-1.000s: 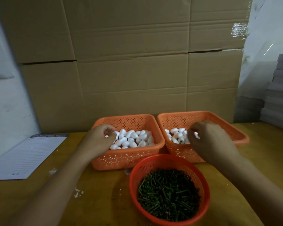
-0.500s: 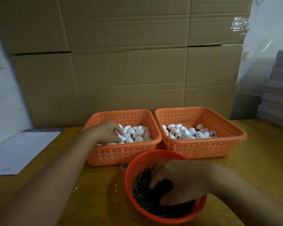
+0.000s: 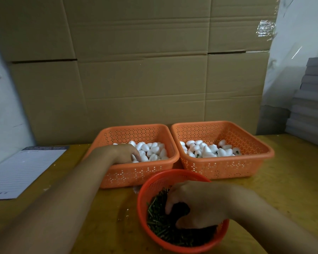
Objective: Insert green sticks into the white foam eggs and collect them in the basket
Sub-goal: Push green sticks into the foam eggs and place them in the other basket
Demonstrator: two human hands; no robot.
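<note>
My left hand (image 3: pixel 126 153) reaches into the left orange basket (image 3: pixel 136 171), its fingers curled down onto a white foam egg in the pile of plain eggs (image 3: pixel 154 151). The right orange basket (image 3: pixel 220 166) holds eggs with dark green stick ends showing (image 3: pixel 207 150). Nearest to me stands a round red basket (image 3: pixel 145 191) full of green sticks (image 3: pixel 158 224). My right hand (image 3: pixel 198 204) is inside it, fingers and thumb clawed down into the sticks. Shadow hides its fingertips.
All three baskets sit on a yellow wooden table (image 3: pixel 292 180). Tall cardboard boxes (image 3: pixel 136 70) form a wall right behind the two square baskets. A lined paper sheet (image 3: pixel 24 171) lies at the left. Grey stacked boards (image 3: pixel 312 99) rise at the right edge.
My right hand left the right basket and dropped into the round basket of sticks, where it now digs. My left hand stayed in the left basket, sinking lower among the eggs.
</note>
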